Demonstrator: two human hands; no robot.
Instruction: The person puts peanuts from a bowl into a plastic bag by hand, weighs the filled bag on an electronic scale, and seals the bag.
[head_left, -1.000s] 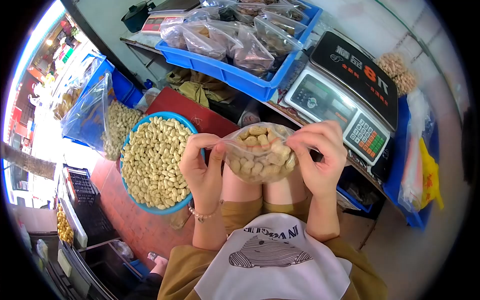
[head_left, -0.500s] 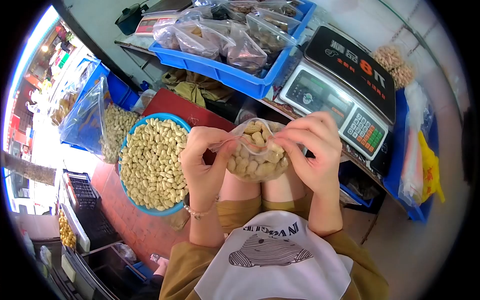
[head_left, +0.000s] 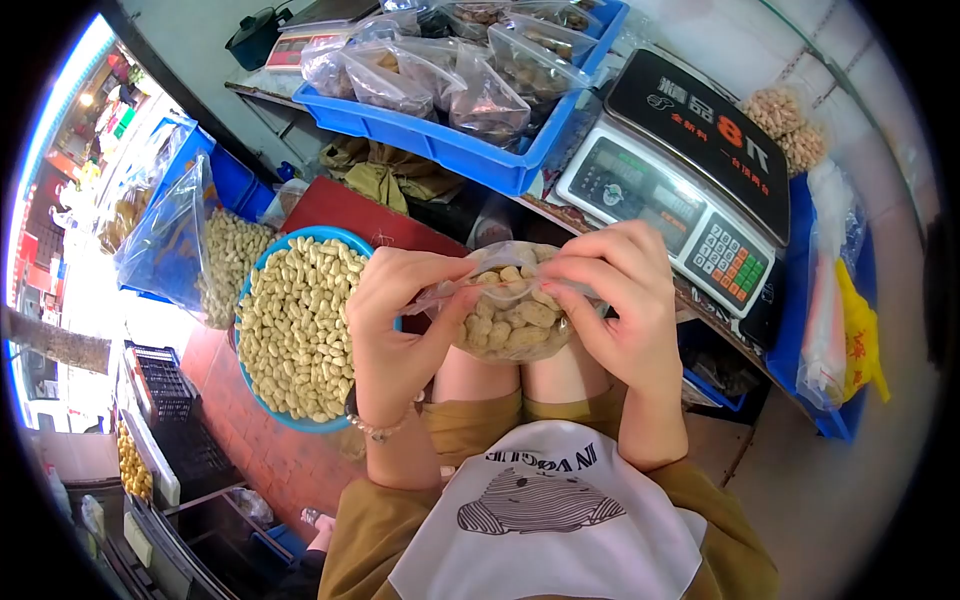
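Note:
A clear plastic bag of peanuts (head_left: pixel 515 325) hangs above my lap, held between both hands. My left hand (head_left: pixel 405 315) pinches the left side of its top edge, and my right hand (head_left: pixel 620 295) pinches the right side. The bag's mouth is pulled sideways between my fingers; I cannot tell whether it is sealed. To the left of my left hand, a round blue basin (head_left: pixel 290 420) stands low, heaped with unshelled peanuts (head_left: pixel 305 330).
A digital scale (head_left: pixel 680 200) sits on the bench to the right. A blue tray (head_left: pixel 420 130) of filled bags (head_left: pixel 490 105) lies at the back. A red board (head_left: pixel 340 215) is behind the basin. Blue bins (head_left: pixel 845 420) stand at right; black crates (head_left: pixel 160 385) at left.
My left hand has shifted slightly left, drawing the bag's top wider. The bag's upper edge now folds down more over the peanuts. My right hand has barely moved.

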